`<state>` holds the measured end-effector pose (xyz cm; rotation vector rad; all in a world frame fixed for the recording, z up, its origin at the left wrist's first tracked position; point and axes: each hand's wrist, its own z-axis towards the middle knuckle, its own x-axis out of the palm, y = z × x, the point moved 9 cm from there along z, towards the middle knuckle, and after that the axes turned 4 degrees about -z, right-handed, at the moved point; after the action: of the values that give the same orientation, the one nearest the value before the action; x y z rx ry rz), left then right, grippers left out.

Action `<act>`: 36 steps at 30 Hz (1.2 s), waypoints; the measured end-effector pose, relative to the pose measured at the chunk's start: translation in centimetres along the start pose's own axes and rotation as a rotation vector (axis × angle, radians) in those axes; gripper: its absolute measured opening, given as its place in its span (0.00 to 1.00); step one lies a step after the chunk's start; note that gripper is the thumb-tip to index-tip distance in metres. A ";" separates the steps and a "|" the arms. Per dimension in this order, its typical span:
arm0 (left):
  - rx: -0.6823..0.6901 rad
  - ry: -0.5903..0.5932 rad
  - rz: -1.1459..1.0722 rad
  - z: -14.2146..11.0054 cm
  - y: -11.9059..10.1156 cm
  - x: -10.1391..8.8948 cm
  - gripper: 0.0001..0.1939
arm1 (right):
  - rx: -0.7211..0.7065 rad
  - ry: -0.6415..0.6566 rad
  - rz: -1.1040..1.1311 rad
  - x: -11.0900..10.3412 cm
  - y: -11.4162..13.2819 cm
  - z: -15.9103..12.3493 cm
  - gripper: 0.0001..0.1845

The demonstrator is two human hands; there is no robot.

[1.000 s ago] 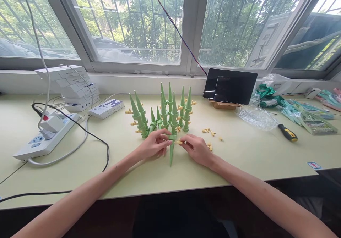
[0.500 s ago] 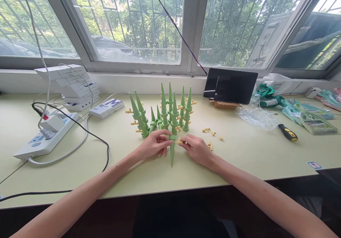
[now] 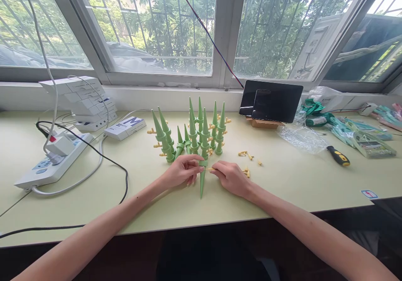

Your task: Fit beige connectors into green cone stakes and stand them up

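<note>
Between my hands, a green plastic watering spike (image 3: 202, 184) points its tip down toward the near edge of the table. My left hand (image 3: 182, 171) pinches it by the collar. A small yellow valve (image 3: 211, 169) sits in the fingertips of my right hand (image 3: 231, 178), at the spike's right side; whether it enters the collar cannot be made out. Just beyond my hands stand several green spikes (image 3: 204, 126), most with yellow valves sticking out sideways. Loose yellow valves (image 3: 250, 156) lie to the right, some partly hidden behind my right hand.
On the left are a white power strip (image 3: 40, 173), a black cable (image 3: 125, 172) and white boxes (image 3: 125, 128). Toward the back right, a tablet (image 3: 276, 101) leans on a small carton. Clear plastic wrap (image 3: 303, 138), a screwdriver (image 3: 338, 156) and green packages (image 3: 373, 143) lie farther right.
Both hands keep nearly the same place and grip. The spike's tip has swung slightly right, then back left. The yellow valve shows a little less beyond my right fingertips.
</note>
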<state>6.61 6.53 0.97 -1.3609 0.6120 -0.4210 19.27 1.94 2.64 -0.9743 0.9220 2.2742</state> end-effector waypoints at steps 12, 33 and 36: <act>-0.007 -0.009 -0.003 0.0 0.0 -0.1 0.16 | 0.067 0.019 0.033 0.0 -0.3 0.0 0.13; -0.149 0.088 -0.123 -0.1 1.3 0.6 0.20 | 0.035 -0.005 0.108 0.4 -0.5 -0.1 0.09; -0.142 0.096 -0.146 -0.1 1.4 0.7 0.20 | 0.031 -0.003 0.107 0.6 -0.4 -0.2 0.10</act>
<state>7.01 6.24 -0.50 -1.5334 0.6330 -0.5719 19.25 2.21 1.93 -0.9287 1.0274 2.3411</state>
